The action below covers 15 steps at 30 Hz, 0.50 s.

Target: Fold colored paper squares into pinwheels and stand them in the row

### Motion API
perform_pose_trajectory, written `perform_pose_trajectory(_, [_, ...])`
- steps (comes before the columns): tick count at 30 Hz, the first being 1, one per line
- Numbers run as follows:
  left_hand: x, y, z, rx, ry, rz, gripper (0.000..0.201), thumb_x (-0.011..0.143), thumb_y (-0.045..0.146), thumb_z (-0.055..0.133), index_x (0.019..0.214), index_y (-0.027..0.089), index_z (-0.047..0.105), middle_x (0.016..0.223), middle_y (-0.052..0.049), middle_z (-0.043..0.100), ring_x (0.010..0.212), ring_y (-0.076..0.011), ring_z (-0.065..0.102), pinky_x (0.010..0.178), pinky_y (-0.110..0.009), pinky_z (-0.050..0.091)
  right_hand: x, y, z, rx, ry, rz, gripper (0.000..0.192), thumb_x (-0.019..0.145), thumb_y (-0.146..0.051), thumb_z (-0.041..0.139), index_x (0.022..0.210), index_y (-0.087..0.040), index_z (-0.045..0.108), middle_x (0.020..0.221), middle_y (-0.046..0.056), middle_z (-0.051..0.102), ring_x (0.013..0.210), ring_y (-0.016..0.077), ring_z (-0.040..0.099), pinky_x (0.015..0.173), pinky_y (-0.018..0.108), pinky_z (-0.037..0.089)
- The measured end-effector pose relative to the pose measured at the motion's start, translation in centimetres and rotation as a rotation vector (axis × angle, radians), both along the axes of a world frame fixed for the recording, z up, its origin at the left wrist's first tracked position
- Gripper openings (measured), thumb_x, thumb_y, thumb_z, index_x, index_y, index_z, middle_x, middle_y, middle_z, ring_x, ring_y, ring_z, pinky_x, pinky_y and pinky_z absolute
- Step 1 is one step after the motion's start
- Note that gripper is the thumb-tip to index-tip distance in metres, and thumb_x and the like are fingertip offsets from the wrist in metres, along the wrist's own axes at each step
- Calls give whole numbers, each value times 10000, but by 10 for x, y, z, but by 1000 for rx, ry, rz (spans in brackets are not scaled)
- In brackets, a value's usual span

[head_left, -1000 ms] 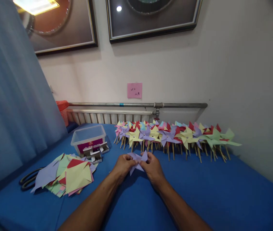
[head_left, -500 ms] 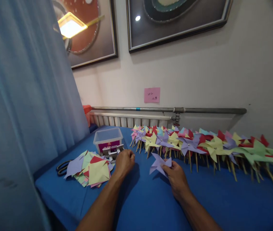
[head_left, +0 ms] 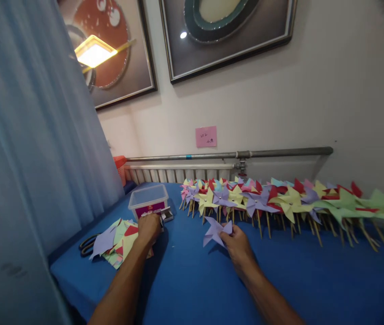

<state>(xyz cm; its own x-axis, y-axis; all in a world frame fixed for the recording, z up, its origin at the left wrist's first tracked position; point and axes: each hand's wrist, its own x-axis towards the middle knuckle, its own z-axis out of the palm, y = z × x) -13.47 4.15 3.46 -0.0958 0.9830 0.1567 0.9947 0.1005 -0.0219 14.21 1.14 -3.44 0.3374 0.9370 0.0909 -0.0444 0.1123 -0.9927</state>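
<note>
The right hand [head_left: 237, 243] pinches a lilac paper pinwheel head [head_left: 216, 230] at its lower right corner, grip closed on the paper, holding it just above the blue worktop [head_left: 297, 275] in front of the long row of finished pinwheels [head_left: 280, 201] on their sticks. The left hand [head_left: 148, 227] has reached out to the left and lies over the small open boxes [head_left: 165, 215] at the foot of the clear plastic tub [head_left: 147, 200]; its fingers are curled down, and from here I cannot tell whether they have closed on anything.

As I judge it, the thing to get right is keeping the folded points pinned at the centre while the left hand fishes about, so a light, steady pinch near the middle would serve better than one out at a blade tip. The boxes are small and crowded against the tub and the stack of cut paper squares [head_left: 119, 237], so a careful fingertip pick beats a sweep.

Scissors [head_left: 87, 246] sit close to the worktop's left edge beside the curtain [head_left: 25, 135]. The open room is the bare blue stretch nearest the person.
</note>
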Motion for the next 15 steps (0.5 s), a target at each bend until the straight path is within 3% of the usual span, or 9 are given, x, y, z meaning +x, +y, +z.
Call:
perform_pose_trajectory(7, [1,16,3,-121,22,-8,311,830,170,569,1044,113,787,1106,-244,753,1048,-363,718,860,-406,536,-1,1,0,-10,17,-21,295,603,-272,660,894,-222,655,721,20,730,637,216,669,573,286,481])
perform_pose_trajectory(15, [-5,26,-2,-233,-14,-41,311,803,139,549,1011,135,781,1099,-228,760,1043,-364,726,797,-381,549,-2,-1,-2,-15,-3,-12,273,626,-256,652,896,-223,650,727,13,720,624,199,660,555,273,467])
